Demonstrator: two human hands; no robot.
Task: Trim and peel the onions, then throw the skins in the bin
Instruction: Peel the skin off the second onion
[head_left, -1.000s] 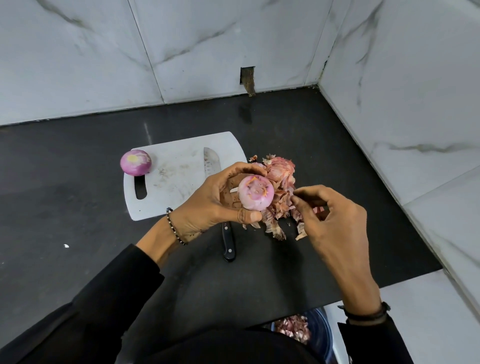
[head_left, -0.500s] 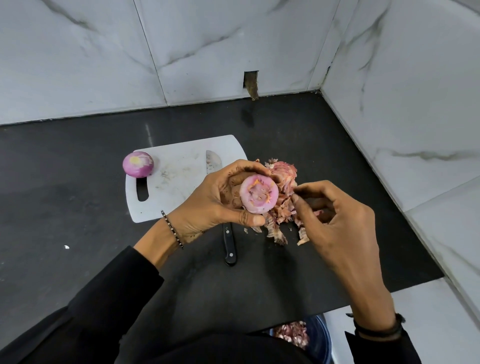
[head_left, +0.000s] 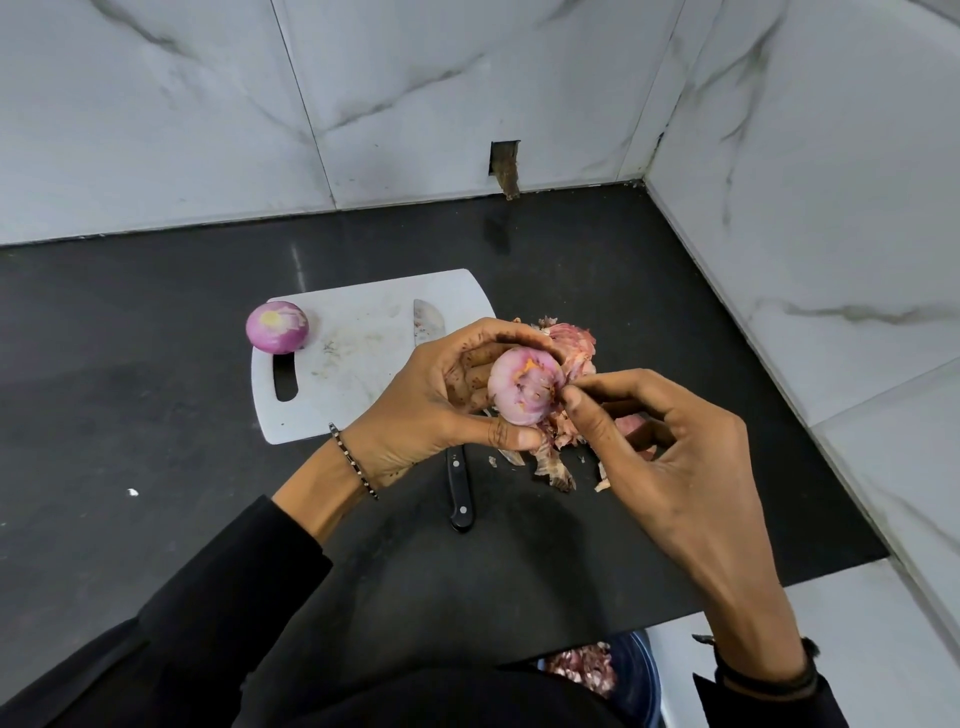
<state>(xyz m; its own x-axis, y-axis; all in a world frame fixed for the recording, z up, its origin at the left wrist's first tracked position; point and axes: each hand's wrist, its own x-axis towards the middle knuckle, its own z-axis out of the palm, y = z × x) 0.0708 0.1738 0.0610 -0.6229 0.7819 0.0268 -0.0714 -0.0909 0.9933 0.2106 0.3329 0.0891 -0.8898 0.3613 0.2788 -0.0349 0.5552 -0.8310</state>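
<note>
Left hand (head_left: 441, 405) cups onion (head_left: 525, 387) right of board (head_left: 363, 332); right hand (head_left: 675, 457) pinches skin (head_left: 558, 391) at its edge. Peel down curve, rotating onion; keep flesh intact.

Black stone countertop (head_left: 156, 415) set into a corner, white grey-veined marble wall panels (head_left: 415, 93) behind and right, small rectangular wall cut-out (head_left: 505, 158).

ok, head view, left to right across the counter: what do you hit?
peeled onion on the board's left corner → cutting board → left hand → held onion → right hand, pinching at that onion's edge. Knife, skin pile and bin overlap these, so they are left out.
</note>
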